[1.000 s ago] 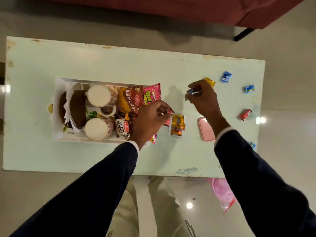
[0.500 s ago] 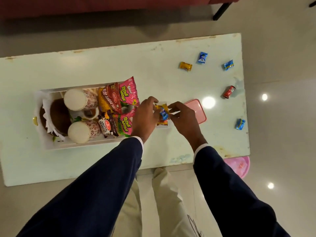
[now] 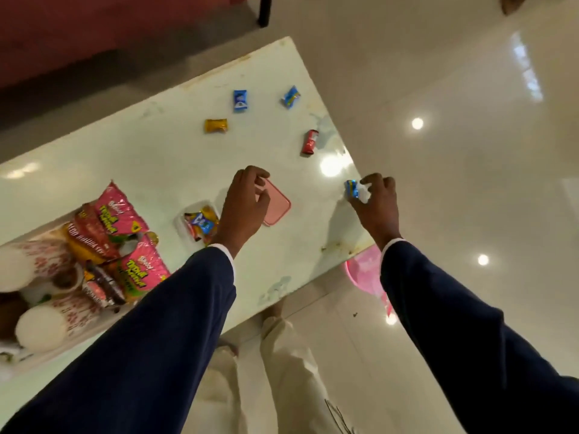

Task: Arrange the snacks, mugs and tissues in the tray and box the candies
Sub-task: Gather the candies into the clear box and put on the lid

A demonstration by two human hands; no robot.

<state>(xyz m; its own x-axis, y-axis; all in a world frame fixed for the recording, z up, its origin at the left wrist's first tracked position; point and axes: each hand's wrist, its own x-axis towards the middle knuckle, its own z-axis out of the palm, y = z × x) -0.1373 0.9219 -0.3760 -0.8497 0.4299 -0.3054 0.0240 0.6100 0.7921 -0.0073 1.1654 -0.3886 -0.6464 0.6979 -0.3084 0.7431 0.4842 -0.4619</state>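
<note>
At three o'clock on the desk (image 3: 163, 158), your right hand (image 3: 374, 200) left the box (image 3: 200, 225) and pinched another blue candy (image 3: 351, 189); your left hand (image 3: 244, 205) hovered, fingers loosely curled, empty.

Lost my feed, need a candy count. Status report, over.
Right hand pinching blue wrapped candy at table edge. Left hand empty over pink lid. Small clear box part filled. Four candies loose. Nothing blocking.

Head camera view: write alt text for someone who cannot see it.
A person's right hand pinches a blue candy at the table edge while the left hand hovers over a pink lid beside a small box of candies. Four candies lie loose beyond.
</note>
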